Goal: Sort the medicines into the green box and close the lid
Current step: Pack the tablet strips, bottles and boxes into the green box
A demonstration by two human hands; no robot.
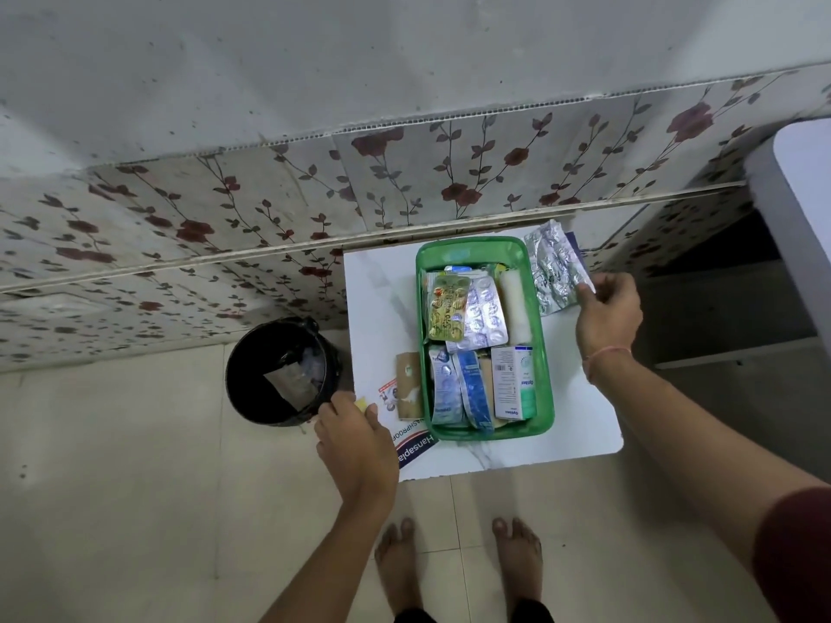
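Note:
The green box point(472, 249) stands open on a small white table point(382, 299), filled with blister strips, a gauze roll and a white medicine carton point(512, 382). My right hand point(607, 312) pinches the lower corner of a pile of silver blister strips point(551, 272) lying right of the box. My left hand point(355, 442) is at the table's left front corner, fingers closed on a small yellow item point(360, 404). A brown packet point(408, 391) and a Hansaplast box point(416, 447) lie left of the green box. No lid is in view.
A black bin point(283, 370) with some waste inside stands on the floor left of the table. A flowered wall panel runs behind. A white surface point(805, 195) juts in at the right. My bare feet point(458, 564) are on the tiled floor.

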